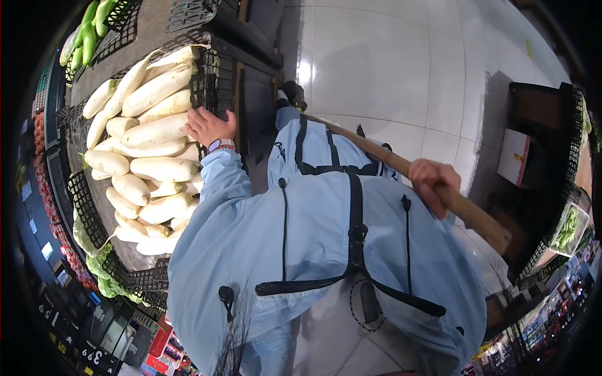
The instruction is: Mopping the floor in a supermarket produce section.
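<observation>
My left hand (pixel 212 128) lies at the right edge of a heap of white radishes (pixel 157 130), beside the black plastic mesh rim (pixel 204 81) of the display. Its fingers are spread over a radish end and the thumb stands apart; nothing is in its grasp. On the other side of my body, my right hand (pixel 434 185) is wrapped around a long wooden pole (pixel 370 148). The pole slants from near a dark shoe (pixel 291 94) up past my right side. What sits at its lower end cannot be made out.
Green vegetables (pixel 89 37) lie at the far left, and leafy greens (pixel 110 276) beside the radish crate. Pale floor tiles (pixel 370 56) stretch ahead. A dark stand (pixel 533 106) with a white box (pixel 514 158) is on the right, near bagged greens (pixel 567 229).
</observation>
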Demonstrator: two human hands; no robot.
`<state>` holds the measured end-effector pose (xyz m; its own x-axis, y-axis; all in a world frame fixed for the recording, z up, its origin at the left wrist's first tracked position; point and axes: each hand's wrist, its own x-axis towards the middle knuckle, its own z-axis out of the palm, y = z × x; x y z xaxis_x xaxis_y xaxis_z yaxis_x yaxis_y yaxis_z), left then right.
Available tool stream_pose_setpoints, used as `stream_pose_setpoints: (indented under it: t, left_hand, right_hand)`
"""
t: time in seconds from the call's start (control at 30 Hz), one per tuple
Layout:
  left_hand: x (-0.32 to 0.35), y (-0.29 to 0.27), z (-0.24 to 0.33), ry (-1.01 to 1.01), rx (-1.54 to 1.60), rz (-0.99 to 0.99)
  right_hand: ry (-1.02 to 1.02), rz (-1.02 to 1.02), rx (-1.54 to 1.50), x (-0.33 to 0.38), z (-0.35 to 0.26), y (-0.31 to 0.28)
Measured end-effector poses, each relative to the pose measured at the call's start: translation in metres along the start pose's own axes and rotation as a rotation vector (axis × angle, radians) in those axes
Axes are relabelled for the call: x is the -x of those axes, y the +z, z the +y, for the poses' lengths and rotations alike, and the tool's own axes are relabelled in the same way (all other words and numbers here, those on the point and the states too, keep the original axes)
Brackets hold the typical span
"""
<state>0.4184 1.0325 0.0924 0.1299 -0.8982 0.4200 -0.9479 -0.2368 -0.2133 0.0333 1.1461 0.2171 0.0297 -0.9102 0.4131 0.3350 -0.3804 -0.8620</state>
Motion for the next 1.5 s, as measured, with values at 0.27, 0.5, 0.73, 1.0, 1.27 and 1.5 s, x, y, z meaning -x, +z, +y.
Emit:
stream_pose_setpoints:
  t: [0.27, 0.5, 0.73, 1.0, 1.27, 1.5]
  left_hand:
    - [0.003, 0.010, -0.004, 0.003, 0.000, 0.098]
    - [-0.004, 0.013, 0.003, -0.031, -0.011, 0.193]
    - [-0.001, 0.015, 0.000, -0.030, 0.005, 0.217]
    - [0.001, 0.013, 0.001, -0.042, -0.005, 0.213]
    - [-0.004, 0.013, 0.005, -0.060, 0.050, 0.195]
    - [-0.007, 0.011, 0.011, -0.104, 0.049, 0.155]
  right_hand:
    - [0.144, 0.250, 0.087, 0.002, -0.013, -0.013]
    - [0.111, 0.038, 0.025, -0.028, -0.008, -0.052]
    - [0.099, -0.105, -0.114, -0.050, 0.019, -0.046]
    - [0.069, 0.103, -0.179, -0.065, 0.046, -0.038]
    - [0.030, 0.424, 0.108, -0.033, 0.016, -0.012]
    - [0.033, 0.356, 0.106, -0.056, 0.013, -0.017]
